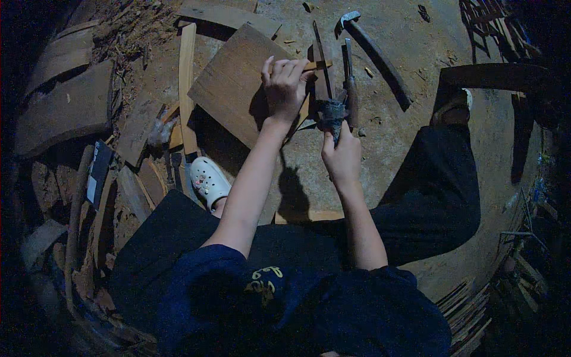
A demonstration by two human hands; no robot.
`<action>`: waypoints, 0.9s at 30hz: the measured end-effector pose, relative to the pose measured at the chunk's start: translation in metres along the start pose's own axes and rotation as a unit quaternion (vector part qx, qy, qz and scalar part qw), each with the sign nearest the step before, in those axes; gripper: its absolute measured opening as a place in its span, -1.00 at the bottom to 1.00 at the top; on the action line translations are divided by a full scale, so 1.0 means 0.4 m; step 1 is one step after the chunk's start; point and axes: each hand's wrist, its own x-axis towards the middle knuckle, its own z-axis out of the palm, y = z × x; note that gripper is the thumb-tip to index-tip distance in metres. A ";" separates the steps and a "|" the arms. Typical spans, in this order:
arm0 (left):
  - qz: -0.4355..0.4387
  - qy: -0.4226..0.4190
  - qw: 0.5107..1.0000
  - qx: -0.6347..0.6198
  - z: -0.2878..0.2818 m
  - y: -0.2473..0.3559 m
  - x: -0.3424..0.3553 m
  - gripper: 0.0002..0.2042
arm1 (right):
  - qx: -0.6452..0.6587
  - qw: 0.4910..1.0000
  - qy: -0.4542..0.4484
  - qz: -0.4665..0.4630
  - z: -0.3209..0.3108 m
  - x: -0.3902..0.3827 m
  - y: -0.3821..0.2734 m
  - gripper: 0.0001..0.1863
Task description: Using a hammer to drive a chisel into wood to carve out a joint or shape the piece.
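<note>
My left hand (284, 86) pinches a thin orange-brown wooden strip (318, 65) at the right corner of a square wooden board (232, 65). My right hand (342, 154) grips the dark, wrapped handle (332, 114) of a long, narrow-bladed tool (323, 50), whose blade crosses the strip. Just right of that blade lies a chisel-like tool (350, 80) with a slim metal shaft, partly behind my right hand's tool. A claw hammer (377, 56) lies farther right on the dusty concrete.
Wooden offcuts (71, 104) and slats (187, 89) are piled along the left. My white clog (205, 178) is beside the board, and my bent legs frame the work. Dark metal pieces (476, 30) and stacked scraps (526, 279) sit at the right edge.
</note>
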 end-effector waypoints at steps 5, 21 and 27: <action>-0.002 -0.016 1.000 0.018 -0.003 -0.006 0.001 -0.77 | -0.001 1.000 -0.016 -0.009 -0.014 0.007 -0.019 -0.73; 0.030 -0.036 0.999 0.010 0.000 -0.041 0.004 -0.74 | -0.062 0.996 -0.057 0.027 -0.079 -0.028 -0.072 -0.66; 0.021 -0.029 0.999 -0.001 0.008 -0.027 0.000 -0.71 | -0.066 0.996 -0.048 0.020 -0.050 0.025 -0.067 -0.70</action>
